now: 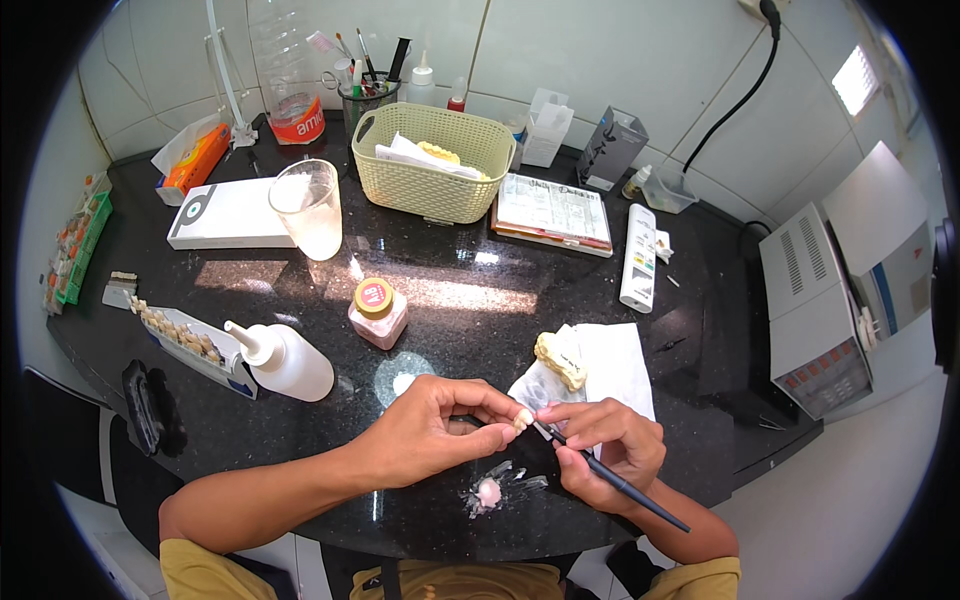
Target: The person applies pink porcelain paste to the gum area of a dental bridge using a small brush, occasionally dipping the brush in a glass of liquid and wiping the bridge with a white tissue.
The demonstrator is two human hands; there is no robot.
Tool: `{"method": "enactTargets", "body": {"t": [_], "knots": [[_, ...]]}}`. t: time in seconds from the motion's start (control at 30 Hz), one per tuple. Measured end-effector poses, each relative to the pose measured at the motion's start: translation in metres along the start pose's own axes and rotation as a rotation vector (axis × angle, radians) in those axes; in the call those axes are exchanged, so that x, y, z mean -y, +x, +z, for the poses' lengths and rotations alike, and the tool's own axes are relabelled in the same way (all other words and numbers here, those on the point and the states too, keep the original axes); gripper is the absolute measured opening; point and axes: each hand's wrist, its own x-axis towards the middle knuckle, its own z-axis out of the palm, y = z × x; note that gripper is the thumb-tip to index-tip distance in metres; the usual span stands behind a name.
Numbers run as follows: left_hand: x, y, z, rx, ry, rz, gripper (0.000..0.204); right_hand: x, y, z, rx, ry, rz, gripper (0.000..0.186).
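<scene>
Between the thumb and fingers of my left hand (pixel 435 430) is a small cream dental crown (pixel 522 420). A dark strip shows behind these fingers; I cannot make out what it is. My right hand (pixel 615 450) grips a slim dark-handled hand tool (pixel 640 493) like a pen, its tip close to the crown. The tip is too small to tell whether it is a brush or a blade. Just beyond my hands, a yellowish plaster dental model (pixel 560 360) lies on white tissue (pixel 620 370). Nearer to me, a pinkish-white mound of paste (pixel 489 491) sits on the dark countertop.
A pink-filled jar (pixel 378 312) and a white squeeze bottle (pixel 292 362) stand to the left, beside a tooth shade display (pixel 190 340). Farther back are a clear cup (pixel 310 210), a green basket (pixel 435 190), and a notebook (pixel 552 212). A white machine (pixel 815 310) stands at right.
</scene>
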Motion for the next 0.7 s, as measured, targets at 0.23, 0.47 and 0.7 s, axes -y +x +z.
{"method": "enactTargets", "body": {"t": [0.23,0.47,0.7], "knots": [[0.0002,-0.0005,0.0004,-0.005,-0.018,0.006,0.025,-0.0006,-0.0006,-0.0009,0.032,0.000,-0.011,0.013],[-0.0038,-0.0006,0.0009,-0.013,-0.019,-0.030,0.023,-0.0004,-0.0005,-0.0008,0.028,-0.007,-0.009,0.013],[-0.0033,-0.0006,0.0009,-0.013,-0.027,-0.039,0.022,0.0003,-0.0002,0.0004,0.024,-0.013,-0.008,0.013]]}}
